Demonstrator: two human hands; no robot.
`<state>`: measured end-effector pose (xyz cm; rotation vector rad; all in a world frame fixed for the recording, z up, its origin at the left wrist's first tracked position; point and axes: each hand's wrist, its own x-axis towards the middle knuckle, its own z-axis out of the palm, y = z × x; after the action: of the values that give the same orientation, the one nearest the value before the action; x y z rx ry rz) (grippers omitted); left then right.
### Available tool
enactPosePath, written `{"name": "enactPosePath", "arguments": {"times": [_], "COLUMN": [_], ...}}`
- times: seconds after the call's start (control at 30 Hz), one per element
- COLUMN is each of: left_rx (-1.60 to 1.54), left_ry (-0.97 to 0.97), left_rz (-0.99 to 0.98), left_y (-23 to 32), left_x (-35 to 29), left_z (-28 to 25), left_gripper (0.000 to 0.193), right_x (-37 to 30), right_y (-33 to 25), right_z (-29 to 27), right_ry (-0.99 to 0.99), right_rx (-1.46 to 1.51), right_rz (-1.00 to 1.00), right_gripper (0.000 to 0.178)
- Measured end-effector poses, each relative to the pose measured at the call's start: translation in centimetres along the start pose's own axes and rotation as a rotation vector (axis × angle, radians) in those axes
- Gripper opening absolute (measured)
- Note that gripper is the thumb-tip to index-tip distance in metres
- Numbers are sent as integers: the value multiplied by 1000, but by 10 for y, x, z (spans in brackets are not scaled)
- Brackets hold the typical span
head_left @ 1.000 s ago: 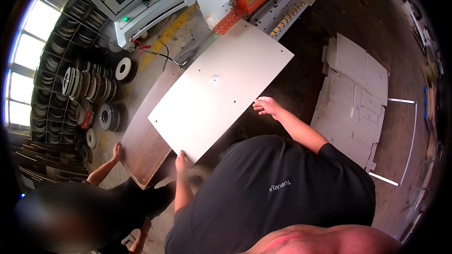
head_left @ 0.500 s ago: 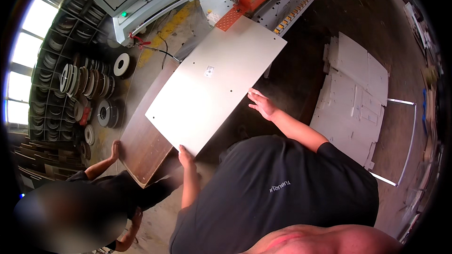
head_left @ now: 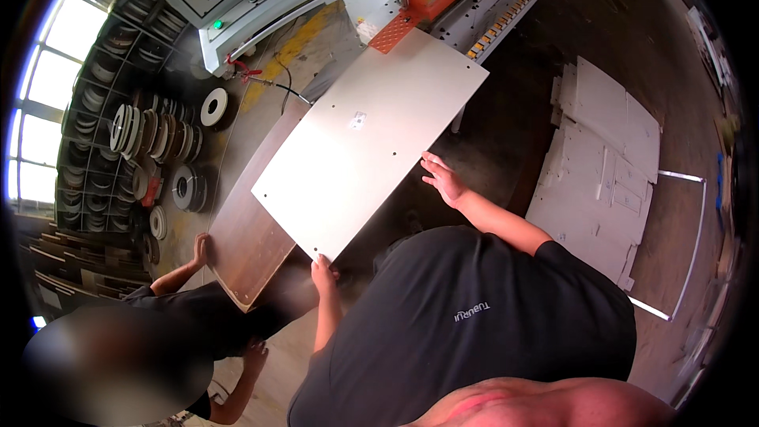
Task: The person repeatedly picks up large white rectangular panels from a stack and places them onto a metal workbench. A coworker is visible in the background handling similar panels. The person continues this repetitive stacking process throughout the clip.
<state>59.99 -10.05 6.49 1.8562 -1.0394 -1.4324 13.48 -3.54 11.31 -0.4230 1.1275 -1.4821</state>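
A large white panel [head_left: 366, 138] with small dark holes and a small printed label lies slanted in front of me. Its far end sits at the machine's orange perforated plate [head_left: 393, 32]. At the panel's near corner, my left hand [head_left: 323, 275] grips the short edge, its fingers partly hidden. My right hand [head_left: 445, 182] is open beside the long right edge, fingers spread and the fingertips at that edge. Below the panel's left side shows a brown wooden tabletop [head_left: 253, 257].
A co-worker's hand [head_left: 200, 250] rests at the tabletop's left edge. Behind stands a control console [head_left: 237, 12] with a lit screen. Rolls of edge banding [head_left: 154, 130] fill a rack at left. Stacked pale boards [head_left: 589, 166] lie on the right, next to a white floor line.
My left hand has shifted slightly right along the short edge, uncovering a hole near the corner. The right hand keeps its place at the long edge. The whole view has shifted a little.
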Motion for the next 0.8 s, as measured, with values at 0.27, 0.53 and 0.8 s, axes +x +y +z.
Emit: {"name": "enactPosePath", "arguments": {"times": [0.27, 0.53, 0.8], "left_rx": [-66, -139, -89], "left_ry": [105, 108, 34], "left_rz": [-36, -103, -13], "left_y": [3, 10, 25], "left_x": [-2, -4, -7], "left_z": [13, 44, 115], "left_gripper": [32, 31, 37], "right_x": [0, 12, 41], "right_y": [4, 0, -35], "right_z": [6, -9, -53], "right_ry": [37, 77, 165], "right_rx": [95, 60, -7], "right_rz": [-17, -76, -125], "right_gripper": [67, 83, 81]}}
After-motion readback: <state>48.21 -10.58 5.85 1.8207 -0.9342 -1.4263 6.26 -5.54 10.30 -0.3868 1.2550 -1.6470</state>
